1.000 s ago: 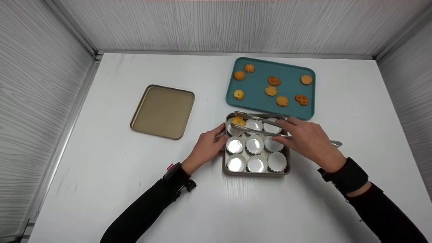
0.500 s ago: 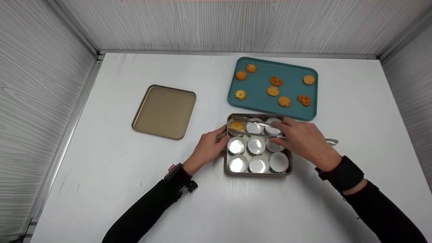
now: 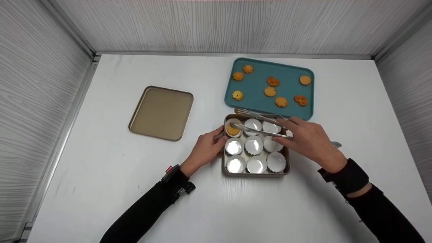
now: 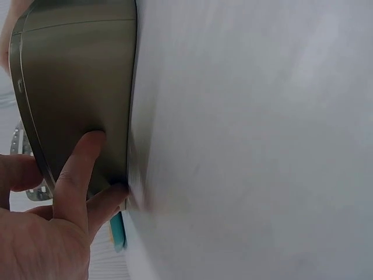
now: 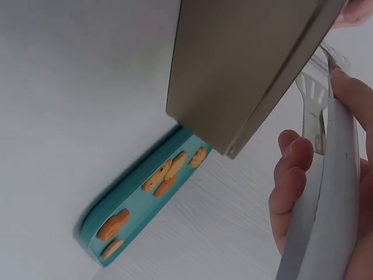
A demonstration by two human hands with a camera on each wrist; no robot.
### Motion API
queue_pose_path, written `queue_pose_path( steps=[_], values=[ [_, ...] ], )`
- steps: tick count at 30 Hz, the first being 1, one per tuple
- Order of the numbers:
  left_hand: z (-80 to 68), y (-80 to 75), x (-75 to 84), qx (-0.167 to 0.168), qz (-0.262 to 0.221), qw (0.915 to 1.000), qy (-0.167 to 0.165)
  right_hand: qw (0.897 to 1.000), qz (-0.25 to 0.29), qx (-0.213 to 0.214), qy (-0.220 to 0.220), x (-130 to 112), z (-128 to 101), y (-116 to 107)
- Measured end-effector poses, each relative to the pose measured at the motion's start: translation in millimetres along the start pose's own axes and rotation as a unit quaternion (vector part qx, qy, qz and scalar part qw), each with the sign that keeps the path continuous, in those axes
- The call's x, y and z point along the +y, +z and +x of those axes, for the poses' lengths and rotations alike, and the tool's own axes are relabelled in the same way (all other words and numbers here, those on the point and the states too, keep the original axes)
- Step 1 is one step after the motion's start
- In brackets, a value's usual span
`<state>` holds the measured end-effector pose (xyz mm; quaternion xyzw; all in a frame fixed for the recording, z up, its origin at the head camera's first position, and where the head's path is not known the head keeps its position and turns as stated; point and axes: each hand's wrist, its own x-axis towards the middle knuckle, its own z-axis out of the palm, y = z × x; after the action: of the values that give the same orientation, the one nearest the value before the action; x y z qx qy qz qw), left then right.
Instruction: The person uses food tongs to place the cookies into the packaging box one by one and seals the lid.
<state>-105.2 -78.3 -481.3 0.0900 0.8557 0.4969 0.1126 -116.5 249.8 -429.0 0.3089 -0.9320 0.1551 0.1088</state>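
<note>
A metal tin [image 3: 257,174] stands on the table, with several white paper cups [image 3: 253,145] in rows inside. One yellow cookie [image 3: 233,130] lies in its back-left cup. My left hand [image 3: 207,148] holds the tin's left side; in the left wrist view its fingers [image 4: 76,181] press the outer wall and the thumb is at the rim. My right hand [image 3: 308,141] grips metal tongs [image 3: 260,131] reaching left across the back row. The tong arms are spread, one tip over the cookie, the other by the back rim. The right wrist view shows their slotted tip [image 5: 313,96].
Behind the tin lies a teal tray [image 3: 290,72] bearing several cookies and pretzel-shaped biscuits [image 3: 273,81]. A flat bronze-coloured lid or tray [image 3: 161,113] is on the table to the left. Grey panels [image 3: 216,27] border the table at the back and sides.
The tongs came down around the cookie, then their arms spread and one rose to the back rim. The cookie now sits nearer the cup's front. My left hand stays on the tin.
</note>
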Motion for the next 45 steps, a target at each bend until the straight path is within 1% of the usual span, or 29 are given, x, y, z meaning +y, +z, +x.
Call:
queue_pose_path(
  steps=[4, 8, 12, 16, 20, 24, 28, 32, 39, 42, 45],
  values=[
    [0.2, -1.4, -0.1, 0.006, -0.006, 1.0, -0.002, 0.998, 0.024, 0.04, 0.029, 11.4, -6.3, -8.1],
    [1.3, -1.2, -0.7, 0.008, -0.016, 0.9998, -0.007, 0.994, 0.04, 0.048, 0.092, 27.5, -11.9, -17.5],
    [3.3, 0.2, -0.1, 0.008, -0.017, 0.9998, -0.008, 0.988, 0.029, 0.05, 0.144, 47.3, -16.7, -24.1],
    [6.1, 0.8, 1.8, 0.005, -0.01, 0.9999, -0.003, 0.985, 0.007, 0.047, 0.168, 64.7, -22.7, -24.3],
    [9.5, -0.2, 2.7, 0.004, -0.004, 1.0, -0.007, 0.985, -0.013, 0.05, 0.167, 75.5, -28.5, -18.7],
    [12.2, -0.9, 3.3, 0.005, -0.005, 0.9999, -0.007, 0.987, -0.034, 0.073, 0.142, 82.5, -33.9, -13.1],
    [13.8, -0.4, 3.0, 0.002, -0.005, 1.0, -0.005, 0.987, -0.042, 0.084, 0.127, 87.6, -37.3, -10.3],
    [16.1, 0.1, 2.8, -0.001, -0.012, 0.9999, -0.004, 0.987, -0.041, 0.077, 0.134, 90.7, -38.1, -8.8],
    [20.7, 0.1, 1.7, -0.006, -0.034, 0.9993, -0.012, 0.986, -0.033, 0.046, 0.157, 91.7, -37.6, -6.6],
    [20.9, 0.0, 1.5, -0.007, -0.035, 0.9993, -0.014, 0.986, -0.031, 0.041, 0.159, 91.4, -37.2, -6.0],
    [21.9, -0.3, 2.0, -0.008, -0.034, 0.9993, -0.016, 0.986, -0.034, 0.046, 0.154, 91.6, -37.7, -5.6]
  ],
)
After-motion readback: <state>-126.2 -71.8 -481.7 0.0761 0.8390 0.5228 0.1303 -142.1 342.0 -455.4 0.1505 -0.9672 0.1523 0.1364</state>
